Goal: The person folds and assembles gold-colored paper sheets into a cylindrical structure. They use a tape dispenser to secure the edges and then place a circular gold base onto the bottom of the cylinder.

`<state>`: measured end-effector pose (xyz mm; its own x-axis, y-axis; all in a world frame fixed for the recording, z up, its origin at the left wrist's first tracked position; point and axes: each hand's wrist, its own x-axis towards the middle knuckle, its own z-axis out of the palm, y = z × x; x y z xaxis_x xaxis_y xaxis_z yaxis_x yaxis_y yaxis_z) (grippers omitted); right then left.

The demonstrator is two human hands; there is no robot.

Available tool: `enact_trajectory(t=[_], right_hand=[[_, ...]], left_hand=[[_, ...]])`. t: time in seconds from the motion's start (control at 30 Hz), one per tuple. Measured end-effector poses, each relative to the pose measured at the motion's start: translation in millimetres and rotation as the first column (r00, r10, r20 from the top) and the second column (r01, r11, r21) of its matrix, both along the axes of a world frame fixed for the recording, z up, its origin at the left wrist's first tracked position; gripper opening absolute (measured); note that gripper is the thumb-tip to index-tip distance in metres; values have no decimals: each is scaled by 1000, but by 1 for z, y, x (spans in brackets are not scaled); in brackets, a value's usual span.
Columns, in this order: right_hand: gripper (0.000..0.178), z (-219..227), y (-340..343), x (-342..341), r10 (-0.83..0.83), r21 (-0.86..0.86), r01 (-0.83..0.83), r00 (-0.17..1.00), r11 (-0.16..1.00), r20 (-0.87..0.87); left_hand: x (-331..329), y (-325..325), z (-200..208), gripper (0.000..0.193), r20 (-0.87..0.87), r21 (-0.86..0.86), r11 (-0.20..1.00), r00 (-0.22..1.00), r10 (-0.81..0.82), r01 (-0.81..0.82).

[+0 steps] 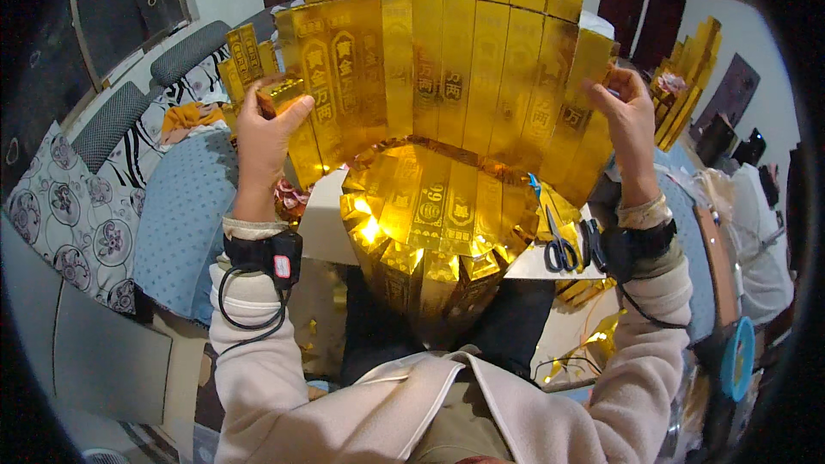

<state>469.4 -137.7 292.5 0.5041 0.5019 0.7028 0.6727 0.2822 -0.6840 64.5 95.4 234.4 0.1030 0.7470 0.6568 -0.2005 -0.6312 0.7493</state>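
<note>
A wide curved panel of shiny gold foil paper strips (481, 77) stands upright in front of me, with dark embossed print on it. My left hand (260, 133) is closed on the panel's left edge, thumb and fingers pinching a folded gold flap. At the opposite edge, my right hand (634, 120) pinches the foil between thumb and fingers. Below the panel, a rounded gold foil-covered base (443, 198) with pleated edges sits between my legs. The panel's lower edge meets its far rim; whether they are joined I cannot tell.
Dark-handled scissors (560, 251) lie on a white board (517, 269) right of the base. A pink flower decoration (290, 198) is below my left hand. A patterned sofa (73, 215) stands left, more stepped gold foil pieces (694, 77) at far right, near a blue ring (736, 359).
</note>
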Motion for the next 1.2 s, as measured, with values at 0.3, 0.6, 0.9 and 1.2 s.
enact_trajectory(t=[0.3,0.6,0.9,1.2], right_hand=[[44,-12,-10,-14,-3,9,3,1000,1000,-25],[57,-16,-21,-61,127,39,-129,991,991,46],[80,-31,-33,-88,163,29,-168,977,985,135],[42,-25,-79,-79,-39,116,-76,649,990,760]], left_hand=[[15,-28,0,52,-79,39,998,996,45,-42],[25,-59,-18,51,-62,102,969,970,234,-227],[30,-74,-30,66,-57,143,963,969,241,-231],[20,-81,-43,81,-89,137,985,989,117,-104]])
